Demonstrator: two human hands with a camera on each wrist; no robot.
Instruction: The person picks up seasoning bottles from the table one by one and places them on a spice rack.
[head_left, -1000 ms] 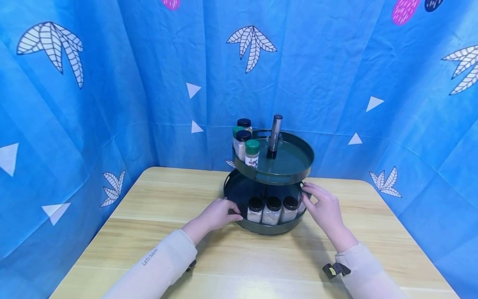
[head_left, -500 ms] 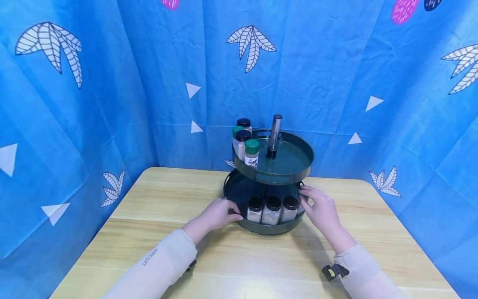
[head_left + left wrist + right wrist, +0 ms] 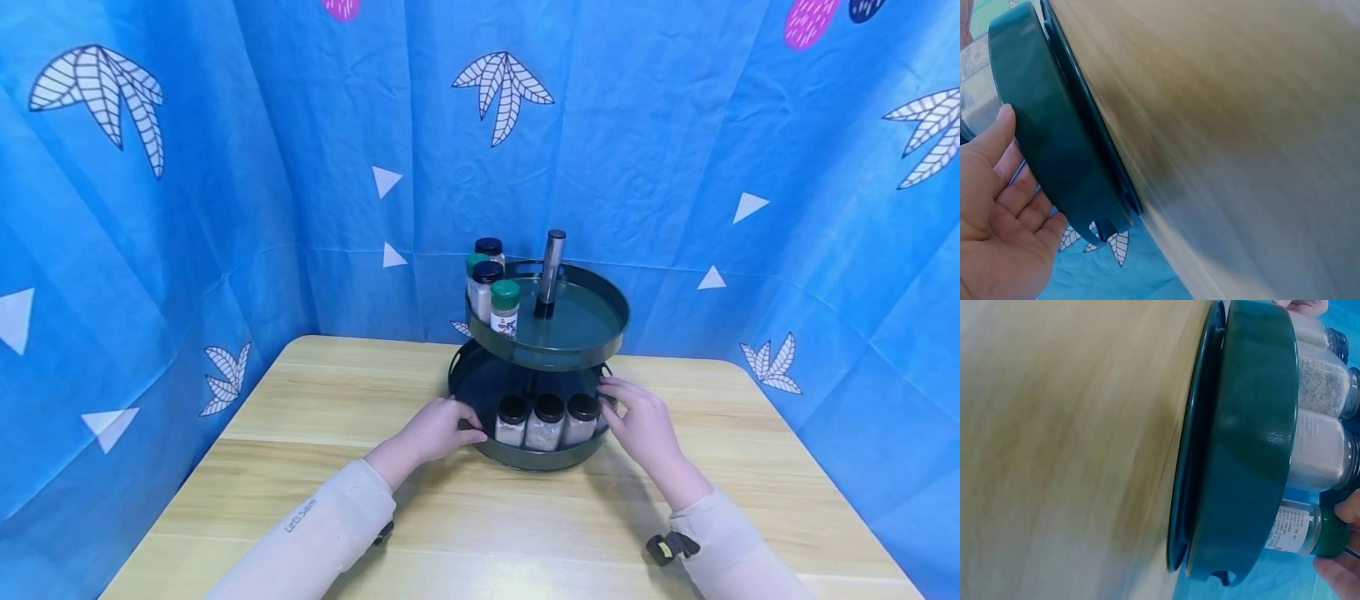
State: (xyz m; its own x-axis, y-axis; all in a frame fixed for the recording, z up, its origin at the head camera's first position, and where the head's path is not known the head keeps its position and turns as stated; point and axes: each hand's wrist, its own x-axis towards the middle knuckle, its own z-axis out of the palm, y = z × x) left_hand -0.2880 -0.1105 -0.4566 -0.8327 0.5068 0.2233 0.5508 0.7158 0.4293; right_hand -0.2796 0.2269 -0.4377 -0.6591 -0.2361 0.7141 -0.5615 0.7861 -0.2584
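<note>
A dark green two-tier round rack stands on the table, with a lower tray (image 3: 536,458) and an upper tray (image 3: 588,312). My left hand (image 3: 442,431) holds the lower tray's rim at its left side; the thumb tip lies on the edge. At the right side, my right hand (image 3: 643,421) pinches the green cap of a small labelled spice jar (image 3: 1291,528). That jar stands within the lower tray, mostly hidden by the hand in the head view. Beside it along the front rim stand three black-capped seasoning jars (image 3: 546,427).
Several jars with green and black caps, among them a green-capped one (image 3: 505,308), stand on the upper tray's left side. A metal post (image 3: 551,271) rises from its middle. The wooden table (image 3: 480,525) meets a blue patterned curtain (image 3: 637,150) behind and at both sides.
My right hand has shifted slightly left and down at the lower tray's right side, with the green-capped jar. My left hand and the rack look unchanged.
</note>
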